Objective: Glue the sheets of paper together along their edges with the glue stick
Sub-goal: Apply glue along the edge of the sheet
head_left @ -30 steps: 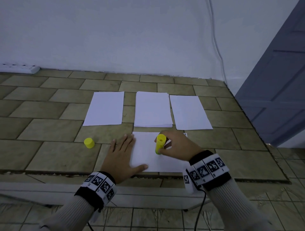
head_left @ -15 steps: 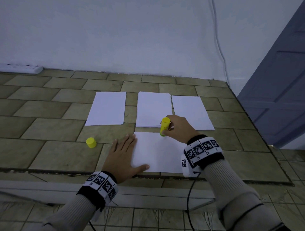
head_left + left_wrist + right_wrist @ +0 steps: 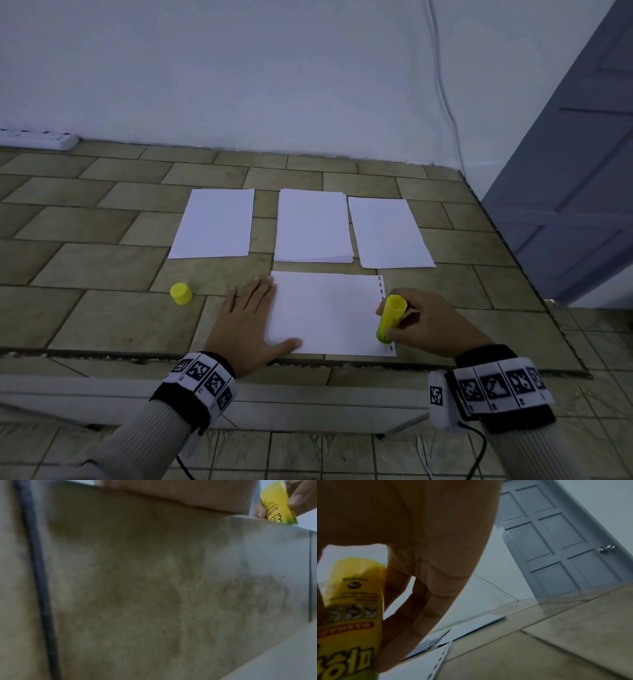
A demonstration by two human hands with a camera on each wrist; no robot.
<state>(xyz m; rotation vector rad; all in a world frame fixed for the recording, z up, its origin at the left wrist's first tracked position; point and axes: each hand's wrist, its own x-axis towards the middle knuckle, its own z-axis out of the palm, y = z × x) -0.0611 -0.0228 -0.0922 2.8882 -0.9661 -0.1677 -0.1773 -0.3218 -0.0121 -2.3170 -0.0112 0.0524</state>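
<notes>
The left hand lay flat, fingers straight, pressing the near white paper sheet on the tiled worktop; the right hand gripped the yellow glue stick at the sheet's right edge.

Tiled floor with paper sheets, yellow cap

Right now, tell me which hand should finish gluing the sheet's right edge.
Right. The right hand already grips the glue stick, its tip down at the near sheet's right edge. The left hand lies flat on the sheet's left side.
</notes>
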